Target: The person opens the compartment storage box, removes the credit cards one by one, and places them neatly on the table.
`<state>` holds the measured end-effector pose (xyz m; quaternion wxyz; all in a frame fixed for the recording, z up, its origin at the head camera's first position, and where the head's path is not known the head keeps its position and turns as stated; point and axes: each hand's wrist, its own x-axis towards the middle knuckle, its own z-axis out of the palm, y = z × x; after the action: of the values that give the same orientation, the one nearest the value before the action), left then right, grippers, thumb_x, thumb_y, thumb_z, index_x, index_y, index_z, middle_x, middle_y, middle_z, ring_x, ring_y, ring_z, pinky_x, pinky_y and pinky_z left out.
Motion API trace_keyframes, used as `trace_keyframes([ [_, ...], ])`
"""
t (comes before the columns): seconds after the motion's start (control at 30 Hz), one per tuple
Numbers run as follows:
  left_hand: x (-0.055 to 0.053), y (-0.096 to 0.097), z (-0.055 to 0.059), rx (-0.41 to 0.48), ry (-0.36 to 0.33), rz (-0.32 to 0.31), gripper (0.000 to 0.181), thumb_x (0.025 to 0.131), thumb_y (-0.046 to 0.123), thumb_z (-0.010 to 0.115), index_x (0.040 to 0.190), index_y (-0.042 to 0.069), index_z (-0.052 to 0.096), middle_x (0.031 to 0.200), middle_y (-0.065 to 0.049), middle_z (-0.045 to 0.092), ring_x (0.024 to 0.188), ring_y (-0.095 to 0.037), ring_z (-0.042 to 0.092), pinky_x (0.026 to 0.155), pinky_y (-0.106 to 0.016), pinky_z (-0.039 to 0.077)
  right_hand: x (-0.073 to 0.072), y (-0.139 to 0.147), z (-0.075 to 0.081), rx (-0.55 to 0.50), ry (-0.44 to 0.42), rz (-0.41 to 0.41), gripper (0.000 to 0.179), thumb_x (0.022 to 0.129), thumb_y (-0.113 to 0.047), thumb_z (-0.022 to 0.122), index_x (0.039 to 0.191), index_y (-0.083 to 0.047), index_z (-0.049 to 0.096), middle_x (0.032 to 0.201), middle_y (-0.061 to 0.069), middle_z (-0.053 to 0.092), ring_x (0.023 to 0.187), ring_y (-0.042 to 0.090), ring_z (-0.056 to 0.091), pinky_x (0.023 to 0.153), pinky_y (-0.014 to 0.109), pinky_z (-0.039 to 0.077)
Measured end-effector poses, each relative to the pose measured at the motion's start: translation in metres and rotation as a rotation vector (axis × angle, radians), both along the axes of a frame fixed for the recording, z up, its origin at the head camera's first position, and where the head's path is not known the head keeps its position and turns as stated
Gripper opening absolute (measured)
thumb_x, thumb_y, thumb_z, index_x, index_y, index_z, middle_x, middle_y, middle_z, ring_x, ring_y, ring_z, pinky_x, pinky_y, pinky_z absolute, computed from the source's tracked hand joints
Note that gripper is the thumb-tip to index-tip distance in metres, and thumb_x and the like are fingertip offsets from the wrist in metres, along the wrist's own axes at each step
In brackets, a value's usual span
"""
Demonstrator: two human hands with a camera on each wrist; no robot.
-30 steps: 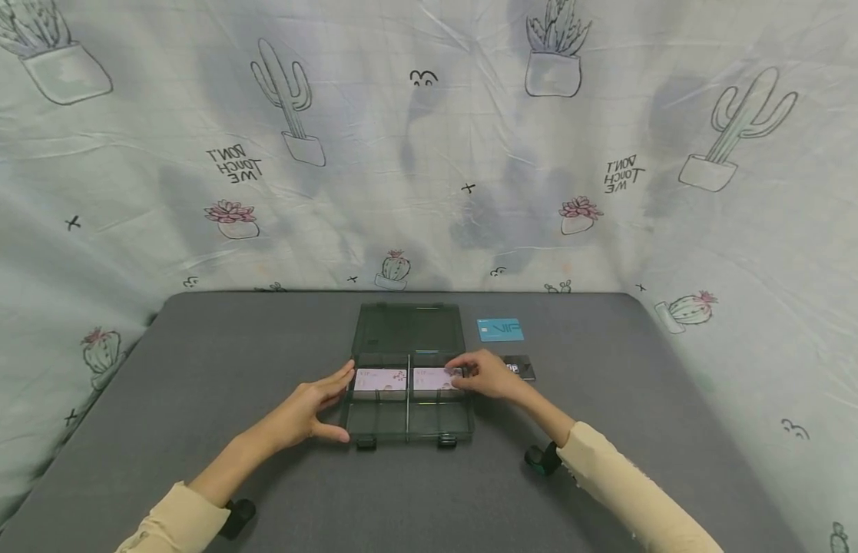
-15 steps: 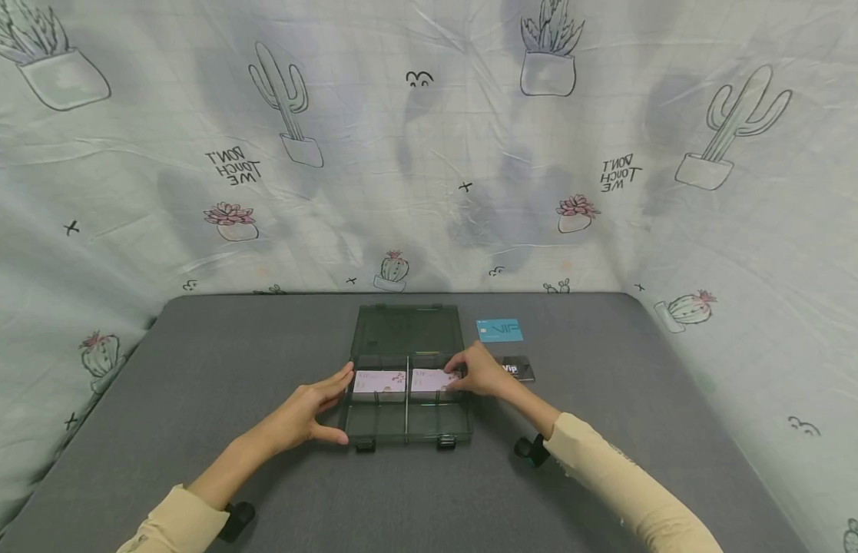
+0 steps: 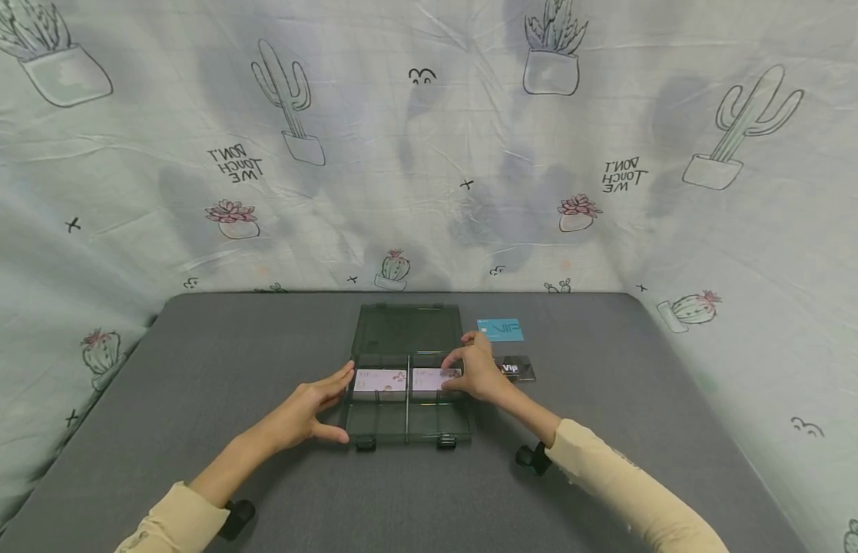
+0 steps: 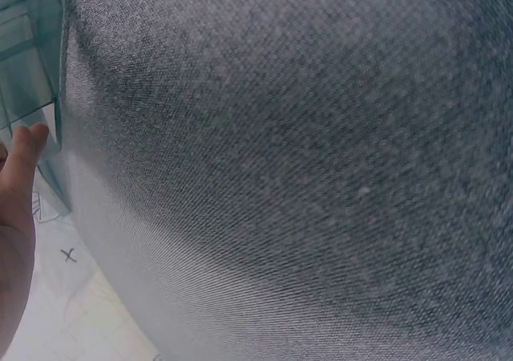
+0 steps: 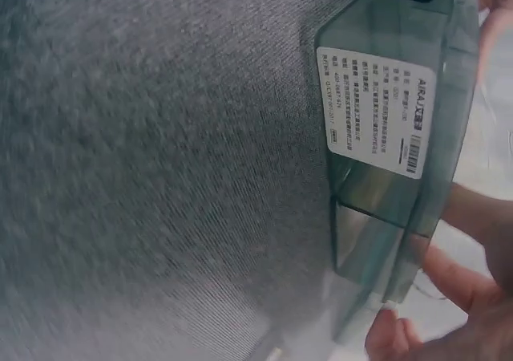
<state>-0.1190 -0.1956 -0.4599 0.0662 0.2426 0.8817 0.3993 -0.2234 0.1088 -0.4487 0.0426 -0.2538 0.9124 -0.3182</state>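
Note:
On the table lies a dark translucent plastic box (image 3: 373, 420), its lid (image 3: 409, 329) laid back. A pink VIP card (image 3: 373, 381) lies in its back left compartment and a second pink card (image 3: 427, 378) in the back right one. My right hand (image 3: 478, 374) reaches over the box's right wall, thumb and index finger curled at the right end of the second card. My left hand (image 3: 309, 413) rests along the box's left side, fingers extended at the wall and thumb near the front corner. In the left wrist view, my left fingertips (image 4: 32, 136) overlap the box.
A blue VIP card (image 3: 501, 330) lies to the right of the lid. Below it is a black Vip card (image 3: 517, 368), partly behind my right hand. Two latches (image 3: 446, 442) jut from the box's front edge. A printed cloth (image 3: 429, 192) hangs behind the grey table (image 3: 263, 338).
My right thumb and index finger have shifted slightly left over the right pink card, and my other fingers have lifted and spread toward the lid. My left hand stays at the box.

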Motion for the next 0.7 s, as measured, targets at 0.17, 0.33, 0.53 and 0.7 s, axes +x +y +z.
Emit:
trace_keyframes([
  [0.17,0.0016,0.0003,0.0017,0.001,0.005,-0.004,0.099,0.071,0.019,0.082,0.143,-0.016,0.024,0.153,-0.031,0.014,0.131,-0.045,0.035,0.099,-0.041,0.046,0.0053,0.0009,0.0047,0.139,0.071,0.024,0.022,0.076,-0.019,0.082,0.087,-0.002,0.076,0.133,0.029,0.043,0.121,0.045,0.037,0.094,0.056,0.044],
  [0.33,0.0022,0.0013,0.0039,-0.004,-0.01,0.0,0.098,0.071,0.018,0.082,0.143,-0.016,0.024,0.153,-0.03,0.014,0.133,-0.044,0.032,0.099,-0.04,0.046,0.0041,0.0028,0.0056,0.154,0.004,0.034,0.014,0.082,-0.015,0.078,0.08,-0.002,0.073,0.132,0.034,0.04,0.122,0.048,0.033,0.095,0.06,0.04],
  [0.53,0.0026,0.0011,0.0037,0.001,-0.012,0.004,0.099,0.071,0.019,0.082,0.143,-0.016,0.024,0.153,-0.03,0.014,0.133,-0.044,0.033,0.099,-0.041,0.046,0.002,0.0029,0.0015,0.099,0.006,0.037,0.017,0.079,-0.015,0.08,0.082,0.001,0.072,0.136,0.034,0.035,0.123,0.048,0.03,0.097,0.059,0.039],
  [0.7,0.0021,0.0004,0.0016,0.008,0.004,-0.005,0.1,0.07,0.019,0.082,0.143,-0.017,0.024,0.153,-0.031,0.014,0.132,-0.044,0.034,0.099,-0.041,0.046,0.0019,0.0044,-0.0021,0.084,0.057,0.027,0.021,0.074,-0.018,0.084,0.079,-0.001,0.072,0.136,0.032,0.036,0.12,0.046,0.032,0.096,0.058,0.039],
])
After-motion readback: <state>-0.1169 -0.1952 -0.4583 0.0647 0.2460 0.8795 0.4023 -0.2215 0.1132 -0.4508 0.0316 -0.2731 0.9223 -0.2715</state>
